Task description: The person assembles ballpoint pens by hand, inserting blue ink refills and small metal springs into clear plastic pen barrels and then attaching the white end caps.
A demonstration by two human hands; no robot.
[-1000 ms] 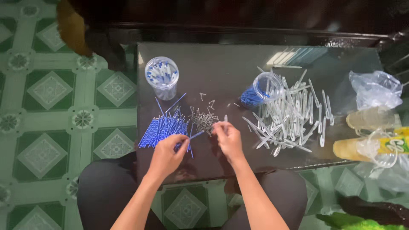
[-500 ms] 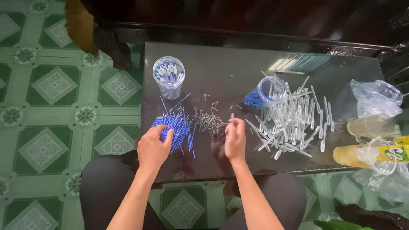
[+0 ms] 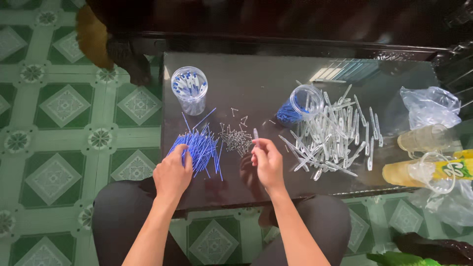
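Note:
My left hand (image 3: 173, 170) rests on a heap of thin blue refill tubes (image 3: 198, 146) on the dark glass table (image 3: 256, 83), fingers pinching among them. My right hand (image 3: 266, 161) holds one clear plastic pen barrel (image 3: 255, 136) upright between its fingertips. Between the two hands lies a small pile of little metal springs or tips (image 3: 235, 139). A wide scatter of clear pen barrels (image 3: 335, 135) covers the table to the right of that hand.
A clear jar (image 3: 189, 90) with assembled pieces stands at the back left. A tipped clear jar (image 3: 299, 103) with blue parts lies by the barrels. Plastic bags (image 3: 430, 106) and plastic cups (image 3: 424, 170) crowd the right edge. Green patterned floor tiles (image 3: 54, 113) surround the table.
My left hand slid forward onto the blue tubes. My right hand has lifted a clear barrel upright near the small metal parts.

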